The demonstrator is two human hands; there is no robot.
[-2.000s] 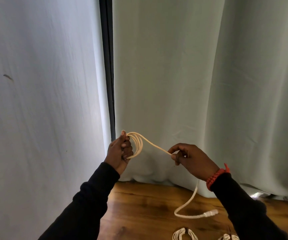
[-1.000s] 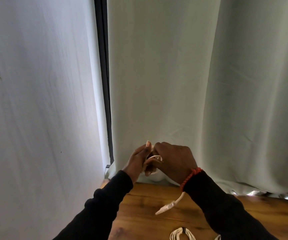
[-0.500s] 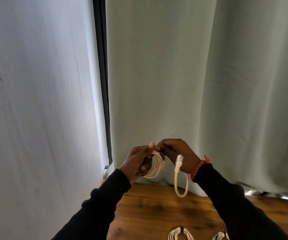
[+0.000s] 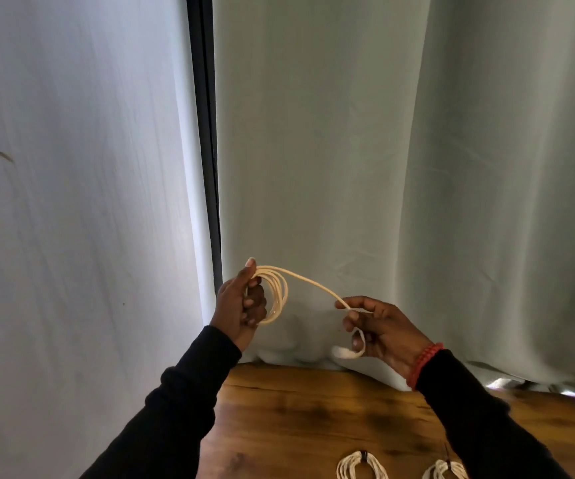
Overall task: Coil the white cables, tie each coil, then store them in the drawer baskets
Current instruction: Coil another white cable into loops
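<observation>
My left hand (image 4: 239,300) grips a coil of white cable (image 4: 278,293) of several loops, held up in front of the curtain. One strand runs from the coil's top down to the right into my right hand (image 4: 377,328), which pinches it. The short cable end with its white plug (image 4: 343,351) curls under my right fingers. Two tied white coils, one (image 4: 362,465) left and one (image 4: 444,469) right, lie on the wooden table at the bottom edge. No drawer or basket is in view.
A pale green curtain (image 4: 383,167) hangs straight ahead, reaching down to the wooden tabletop (image 4: 296,420). A white curtain (image 4: 71,202) fills the left side, with a dark vertical frame (image 4: 206,133) between the two.
My hands were together at the coil; now the right hand has drawn away to the right, stretching the last strand out from the coil. The plug end now sits in my right hand.
</observation>
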